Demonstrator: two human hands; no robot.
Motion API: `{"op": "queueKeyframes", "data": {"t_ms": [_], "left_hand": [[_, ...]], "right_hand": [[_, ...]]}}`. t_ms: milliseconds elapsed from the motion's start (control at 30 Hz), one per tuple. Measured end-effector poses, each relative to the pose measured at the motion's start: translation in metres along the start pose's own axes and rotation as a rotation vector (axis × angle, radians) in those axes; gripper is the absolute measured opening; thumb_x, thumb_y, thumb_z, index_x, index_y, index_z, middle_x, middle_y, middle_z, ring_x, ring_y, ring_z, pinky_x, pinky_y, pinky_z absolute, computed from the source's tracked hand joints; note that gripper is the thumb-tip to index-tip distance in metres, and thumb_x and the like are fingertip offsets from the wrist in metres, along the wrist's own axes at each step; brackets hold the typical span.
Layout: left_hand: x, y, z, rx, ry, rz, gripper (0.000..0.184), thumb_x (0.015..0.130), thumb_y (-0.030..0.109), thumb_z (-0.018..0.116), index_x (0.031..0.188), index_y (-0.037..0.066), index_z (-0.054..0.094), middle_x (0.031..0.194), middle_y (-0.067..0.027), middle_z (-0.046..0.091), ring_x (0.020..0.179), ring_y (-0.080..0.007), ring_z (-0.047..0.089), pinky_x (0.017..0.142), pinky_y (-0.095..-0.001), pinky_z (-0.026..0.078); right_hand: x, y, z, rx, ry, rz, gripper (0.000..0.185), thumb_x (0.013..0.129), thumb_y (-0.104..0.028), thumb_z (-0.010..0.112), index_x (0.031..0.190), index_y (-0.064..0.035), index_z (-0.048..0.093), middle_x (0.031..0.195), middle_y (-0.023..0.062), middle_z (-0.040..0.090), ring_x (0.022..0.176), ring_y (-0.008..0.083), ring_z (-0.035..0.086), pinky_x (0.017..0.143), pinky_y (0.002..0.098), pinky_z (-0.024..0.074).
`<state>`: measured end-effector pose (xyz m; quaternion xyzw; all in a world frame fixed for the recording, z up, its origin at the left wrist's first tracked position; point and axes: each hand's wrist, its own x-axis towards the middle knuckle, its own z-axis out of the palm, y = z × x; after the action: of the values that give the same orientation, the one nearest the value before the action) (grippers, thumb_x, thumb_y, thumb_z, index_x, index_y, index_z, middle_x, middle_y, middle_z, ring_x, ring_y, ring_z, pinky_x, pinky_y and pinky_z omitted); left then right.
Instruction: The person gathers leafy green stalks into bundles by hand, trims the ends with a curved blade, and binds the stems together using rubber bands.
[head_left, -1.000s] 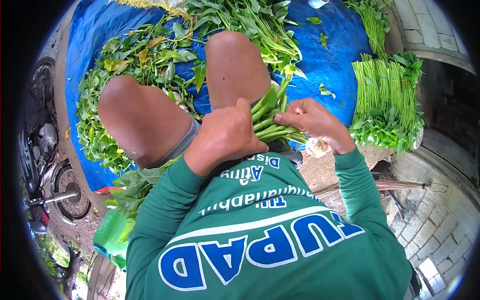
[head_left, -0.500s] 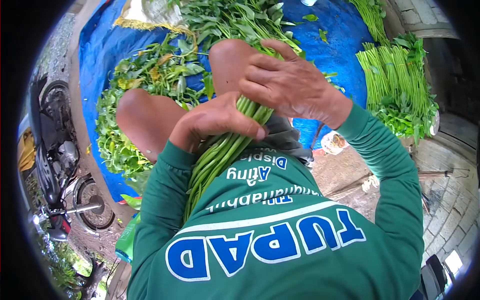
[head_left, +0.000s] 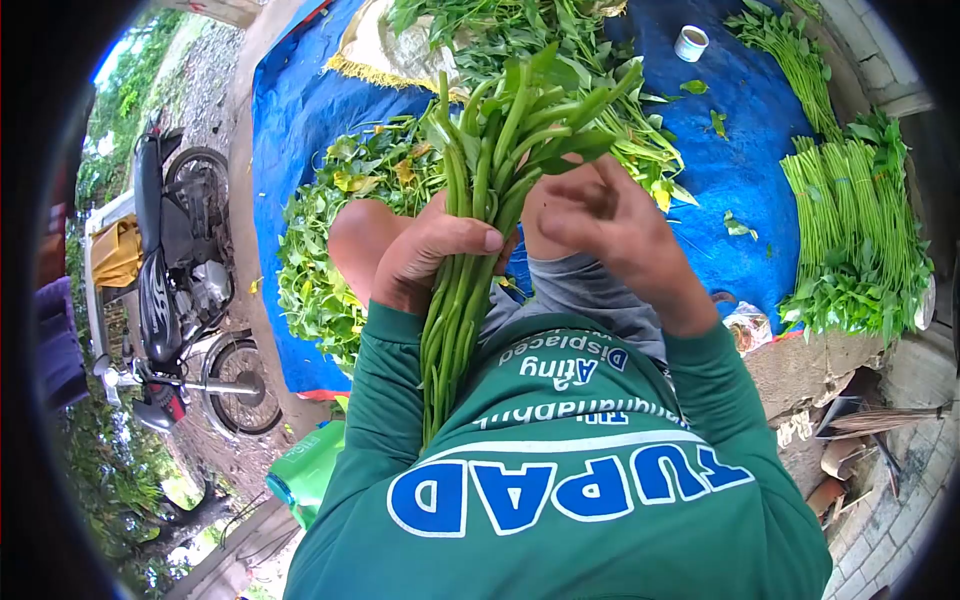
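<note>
A bunch of leafy green stems, likely water spinach (head_left: 462,300), stands upright in front of my shirt, leaves up and cut ends down. My left hand (head_left: 425,250) is wrapped around its middle, thumb across the front. To the right of the bunch, my right hand (head_left: 630,235) is raised close to the leaves, somewhat blurred. Its fingers are bent and apart, and I see nothing in them. Whether its fingertips touch the leaves is unclear. Beyond my knees, loose greens (head_left: 340,190) lie heaped on a blue tarp (head_left: 715,160).
Tied bundles of stems (head_left: 850,220) are stacked at the right edge of the tarp. A white tub (head_left: 691,43) and a pale sack (head_left: 395,45) sit farther back. A motorcycle (head_left: 180,290) is parked at left, and a green bag (head_left: 308,465) lies by my left elbow.
The bunch has gone from slanting under both hands to upright in my left hand. My right hand has come off the stems and moved right. The view has shifted.
</note>
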<state>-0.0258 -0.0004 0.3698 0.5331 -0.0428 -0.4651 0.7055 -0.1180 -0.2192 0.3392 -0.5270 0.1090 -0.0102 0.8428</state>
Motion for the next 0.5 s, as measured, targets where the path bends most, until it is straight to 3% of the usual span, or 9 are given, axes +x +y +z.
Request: {"op": "queueKeyframes", "data": {"t_ms": [33, 133, 233, 300, 333, 367, 433, 467, 500], "left_hand": [[0.000, 0.001, 0.001, 0.003, -0.018, -0.002, 0.064, 0.076, 0.015, 0.080, 0.135, -0.003, 0.063, 0.096, -0.0097, 0.070, 0.080, -0.0206, 0.067, 0.071, -0.0335, 0.055], [-0.003, 0.002, 0.010, 0.068, 0.007, 0.015, 0.053, 0.075, 0.014, 0.080, 0.123, -0.003, 0.065, 0.091, -0.0109, 0.069, 0.079, -0.0219, 0.068, 0.073, -0.0336, 0.055], [0.004, -0.015, 0.024, -0.001, -0.003, 0.105, 0.049, 0.074, 0.013, 0.079, 0.118, -0.003, 0.067, 0.087, -0.0132, 0.069, 0.074, -0.0231, 0.069, 0.069, -0.0359, 0.057], [0.008, -0.020, 0.004, -0.089, -0.116, -0.044, 0.047, 0.074, 0.012, 0.079, 0.117, -0.003, 0.068, 0.087, -0.0154, 0.071, 0.073, -0.0254, 0.070, 0.067, -0.0380, 0.058], [0.008, -0.019, -0.003, -0.015, -0.075, -0.080, 0.060, 0.068, 0.019, 0.078, 0.122, -0.006, 0.067, 0.088, -0.0177, 0.068, 0.076, -0.0292, 0.066, 0.070, -0.0388, 0.055], [0.006, -0.020, -0.009, -0.069, -0.097, -0.076, 0.057, 0.069, 0.016, 0.078, 0.120, -0.006, 0.068, 0.088, -0.0186, 0.069, 0.075, -0.0297, 0.068, 0.069, -0.0388, 0.057], [0.002, -0.012, -0.012, -0.177, -0.139, -0.079, 0.049, 0.072, 0.011, 0.078, 0.117, -0.006, 0.069, 0.088, -0.0203, 0.073, 0.074, -0.0306, 0.072, 0.068, -0.0389, 0.060], [-0.001, -0.002, -0.015, -0.076, -0.167, -0.094, 0.052, 0.078, 0.018, 0.084, 0.121, -0.006, 0.068, 0.093, -0.0178, 0.073, 0.084, -0.0271, 0.073, 0.076, -0.0366, 0.060], [-0.009, 0.013, -0.006, 0.085, -0.085, -0.020, 0.054, 0.080, 0.021, 0.085, 0.123, -0.006, 0.067, 0.096, -0.0164, 0.074, 0.087, -0.0255, 0.073, 0.079, -0.0360, 0.060]], "right_hand": [[0.010, 0.004, 0.008, 0.042, 0.004, -0.150, 0.054, 0.095, -0.015, 0.085, 0.140, 0.0055, 0.062, 0.124, 0.0157, 0.076, 0.111, 0.0228, 0.074, 0.098, 0.0371, 0.0606], [0.019, -0.014, 0.024, 0.187, -0.081, -0.062, 0.037, 0.098, -0.013, 0.080, 0.130, 0.0015, 0.070, 0.122, 0.0126, 0.076, 0.109, 0.0235, 0.075, 0.094, 0.0376, 0.0612], [0.042, 0.007, 0.018, -0.206, -0.156, -0.240, 0.023, 0.097, -0.014, 0.078, 0.118, -0.0063, 0.077, 0.115, 0.0105, 0.076, 0.101, 0.0249, 0.076, 0.086, 0.0365, 0.0600], [0.048, 0.002, 0.026, -0.258, -0.193, -0.222, 0.014, 0.095, -0.015, 0.077, 0.108, -0.0106, 0.080, 0.109, 0.0094, 0.074, 0.095, 0.0251, 0.075, 0.079, 0.0349, 0.0583], [0.051, -0.005, 0.034, -0.264, -0.202, -0.299, 0.013, 0.095, -0.013, 0.078, 0.106, -0.0061, 0.080, 0.105, 0.0073, 0.074, 0.093, 0.0211, 0.074, 0.079, 0.0334, 0.0574], [0.052, -0.010, 0.042, -0.267, -0.211, -0.365, 0.012, 0.095, -0.011, 0.078, 0.103, -0.0017, 0.079, 0.101, 0.0052, 0.073, 0.090, 0.0171, 0.073, 0.078, 0.0319, 0.0565], [0.055, -0.013, 0.053, -0.363, -0.180, -0.471, 0.013, 0.094, -0.011, 0.077, 0.101, -0.0011, 0.079, 0.100, 0.0095, 0.074, 0.088, 0.0236, 0.073, 0.077, 0.0336, 0.0568], [0.057, -0.015, 0.059, -0.410, -0.163, -0.527, 0.013, 0.094, -0.012, 0.076, 0.100, -0.0009, 0.079, 0.099, 0.0117, 0.075, 0.087, 0.0268, 0.073, 0.077, 0.0344, 0.0569], [0.060, -0.020, 0.066, -0.251, -0.157, -0.428, 0.008, 0.089, -0.005, 0.077, 0.095, -0.0015, 0.076, 0.095, 0.0072, 0.074, 0.085, 0.0204, 0.072, 0.073, 0.0331, 0.0567]]}}
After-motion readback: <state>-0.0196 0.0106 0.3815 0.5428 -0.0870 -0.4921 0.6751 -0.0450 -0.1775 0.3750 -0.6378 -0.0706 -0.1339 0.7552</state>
